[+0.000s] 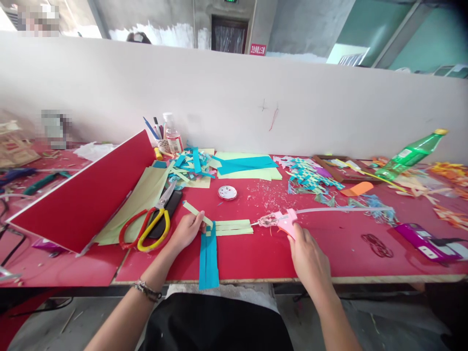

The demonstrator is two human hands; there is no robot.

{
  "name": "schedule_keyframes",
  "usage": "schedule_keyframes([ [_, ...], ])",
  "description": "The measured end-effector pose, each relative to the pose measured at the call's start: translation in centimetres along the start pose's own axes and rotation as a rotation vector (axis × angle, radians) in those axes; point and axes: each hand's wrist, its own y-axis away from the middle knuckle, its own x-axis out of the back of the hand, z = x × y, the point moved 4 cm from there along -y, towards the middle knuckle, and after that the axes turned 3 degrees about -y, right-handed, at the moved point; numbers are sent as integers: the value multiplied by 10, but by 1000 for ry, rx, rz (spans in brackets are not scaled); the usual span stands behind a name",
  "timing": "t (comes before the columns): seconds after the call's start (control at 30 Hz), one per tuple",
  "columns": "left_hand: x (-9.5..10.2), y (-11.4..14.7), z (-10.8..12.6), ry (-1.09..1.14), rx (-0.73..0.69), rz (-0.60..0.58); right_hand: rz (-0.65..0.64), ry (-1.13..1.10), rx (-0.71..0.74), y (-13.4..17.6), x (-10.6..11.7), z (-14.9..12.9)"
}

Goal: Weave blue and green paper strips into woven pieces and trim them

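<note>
- L hand (pixel 187 230): fingers pinched on a pale green strip (pixel 196 212), which slants up & away from the thumb; hand rests on the red table (pixel 256 256), beaded bracelet on the wrist.
- R hand (pixel 307 256): closed round the handle of a pink glue gun (pixel 283 221), nozzle aimed toward the L hand; a clear glue stick trails out the back, away to the R.
- Btwn the hands: woven paper piece (pixel 219 234) – green strips lying crosswise, blue strips running toward the person & hanging over the table edge. L fingertips touch its near-L corner; gun tip just beside the green strip ends.
- Just L of L hand: scissors (pixel 151 222) w/ red & yellow handles, lying partly on a black object & green paper.
- Further L: red board (pixel 87 195), propped at a tilt.
- Beyond the hands: small round tin (pixel 227 192), then blue/green paper scraps (pixel 193 165) & sheets by the wall.
- Far R of R hand: green bottle (pixel 413 153) lying tilted; purple packet (pixel 424 241) near the table edge.
</note>
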Motion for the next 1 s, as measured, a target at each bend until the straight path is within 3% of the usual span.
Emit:
schedule_keyframes([
  [0.17,-1,1,2,45,-15,-17,79,-58,-70,-14,7,5],
  [0.3,1,5,9,93,-135,-62,94,-205,-112,-48,0,-2],
  [0.43,0,8,13,58,-224,-134,-26,-315,-38,-89,-20,-18],
  [0.57,-1,5,8,14,-194,-79,-106,-254,39,-104,-26,-27],
  [0.67,-3,5,9,-71,-239,-57,39,-268,77,-92,-9,-36],
  [0.73,-4,6,12,-146,-300,-53,141,-365,230,-73,5,-54],
  [0.8,-3,8,15,-212,-361,-34,128,-451,441,-50,13,-78],
  [0.87,-2,9,16,-265,-400,-25,77,-445,556,-28,15,-100],
  [1.0,-4,9,16,-373,-436,-64,25,-428,577,-4,10,-125],
])
